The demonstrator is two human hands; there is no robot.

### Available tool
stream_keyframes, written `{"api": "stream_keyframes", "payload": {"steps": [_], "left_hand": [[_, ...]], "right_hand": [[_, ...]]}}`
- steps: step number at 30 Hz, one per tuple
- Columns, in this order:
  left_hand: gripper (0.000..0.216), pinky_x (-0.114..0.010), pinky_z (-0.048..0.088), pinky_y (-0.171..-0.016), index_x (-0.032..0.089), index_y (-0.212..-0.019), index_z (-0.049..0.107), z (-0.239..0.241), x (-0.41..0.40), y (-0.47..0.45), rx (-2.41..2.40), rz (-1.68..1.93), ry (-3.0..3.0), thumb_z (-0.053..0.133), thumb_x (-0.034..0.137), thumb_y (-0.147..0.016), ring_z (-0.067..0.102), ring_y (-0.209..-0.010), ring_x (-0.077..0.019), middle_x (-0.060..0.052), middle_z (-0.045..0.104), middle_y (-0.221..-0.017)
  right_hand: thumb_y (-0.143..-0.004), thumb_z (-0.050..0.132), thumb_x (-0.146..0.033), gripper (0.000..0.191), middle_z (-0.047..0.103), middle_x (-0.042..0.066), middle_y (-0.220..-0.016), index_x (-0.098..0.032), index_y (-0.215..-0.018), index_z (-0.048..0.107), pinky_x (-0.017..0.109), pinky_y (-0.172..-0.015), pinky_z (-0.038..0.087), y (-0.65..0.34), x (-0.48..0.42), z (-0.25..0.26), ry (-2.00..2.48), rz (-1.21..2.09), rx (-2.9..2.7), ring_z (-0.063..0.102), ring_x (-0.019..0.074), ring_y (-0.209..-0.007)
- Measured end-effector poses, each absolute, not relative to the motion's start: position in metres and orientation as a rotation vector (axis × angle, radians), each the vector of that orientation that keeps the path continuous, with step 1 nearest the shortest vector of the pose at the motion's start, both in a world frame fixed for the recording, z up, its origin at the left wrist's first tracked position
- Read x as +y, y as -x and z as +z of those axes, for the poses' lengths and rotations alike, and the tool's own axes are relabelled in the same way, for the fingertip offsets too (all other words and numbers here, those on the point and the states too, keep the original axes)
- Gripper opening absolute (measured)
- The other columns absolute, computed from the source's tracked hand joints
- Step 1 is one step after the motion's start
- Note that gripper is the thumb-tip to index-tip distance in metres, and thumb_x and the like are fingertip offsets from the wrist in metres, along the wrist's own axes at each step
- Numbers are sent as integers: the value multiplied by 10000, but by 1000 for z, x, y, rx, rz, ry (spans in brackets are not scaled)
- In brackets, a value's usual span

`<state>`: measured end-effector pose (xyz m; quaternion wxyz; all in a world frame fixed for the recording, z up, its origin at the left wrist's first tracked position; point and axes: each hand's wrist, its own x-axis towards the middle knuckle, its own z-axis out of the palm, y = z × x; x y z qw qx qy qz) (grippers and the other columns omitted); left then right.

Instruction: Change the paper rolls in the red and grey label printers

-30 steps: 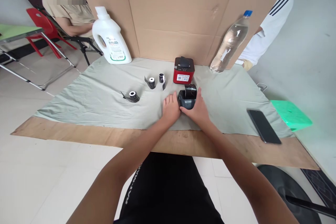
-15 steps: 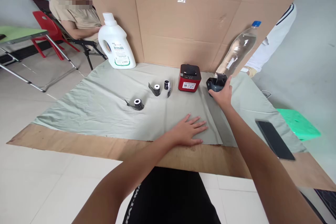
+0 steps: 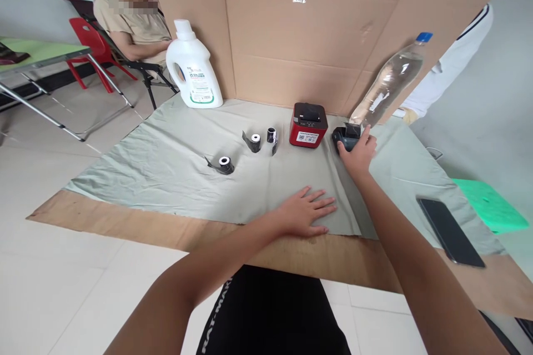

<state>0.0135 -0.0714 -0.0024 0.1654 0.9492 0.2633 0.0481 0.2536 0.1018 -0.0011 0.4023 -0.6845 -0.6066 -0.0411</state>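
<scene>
My left hand (image 3: 306,213) lies flat on the grey-green cloth (image 3: 166,161), its fingers spread and nothing under them that I can see. Farther off on the right, my right hand (image 3: 361,154) grips a small black portable receipt printer (image 3: 345,138), thumb on its left side and fingers on its right. A dark strip of paper stands up from that printer. Left of it sits a red and black receipt printer (image 3: 308,134). Three dark paper rolls stand to the left: a front roll (image 3: 226,165), a middle roll (image 3: 255,144) and a rear roll (image 3: 271,135), each with a loose tail.
A cardboard screen (image 3: 291,50) closes off the back. Before it stand a white detergent bottle (image 3: 197,77) and a tilted clear water bottle (image 3: 387,83) with a blue cap. A phone (image 3: 452,232) lies at right. Two people are beyond the table.
The whole view has shifted, so most things appear farther right. My right hand stays on the black printer, and my left hand stays flat on the cloth.
</scene>
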Motion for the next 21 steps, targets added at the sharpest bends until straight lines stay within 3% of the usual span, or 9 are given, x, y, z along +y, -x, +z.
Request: {"api": "stream_keyframes", "payload": {"steps": [6,10,21], "left_hand": [[748,-585,39,-1369,212,-1700,233,-1,-73,-13,710,108,-2703,357,590,-1067,111,-1687,-306,3,210,-1785],[754,-583,33,-1369,221,-1703,223,2,-73,-14,717,78,-2684,353,599,-1064,109,-1688,-301,7,196,-1788],[743,-541,-66,-1367,278,-1700,236,-4,-90,-14,675,155,-2570,401,614,-1058,112,-1691,-251,-7,225,-1781]], "right_hand": [[-880,591,-462,788,571,243,-1351,-108,-1558,401,650,-1140,409,-227,85,-21,1407,-16,-1608,547,388,-1270],[-912,538,-458,643,615,242,-1348,-134,-1467,519,639,-1140,435,-217,80,-37,1368,139,-1737,576,386,-1283],[-908,525,-415,541,665,223,-1326,-150,-1368,632,580,-1111,494,-226,72,-42,1420,214,-1873,639,369,-1233]]}}
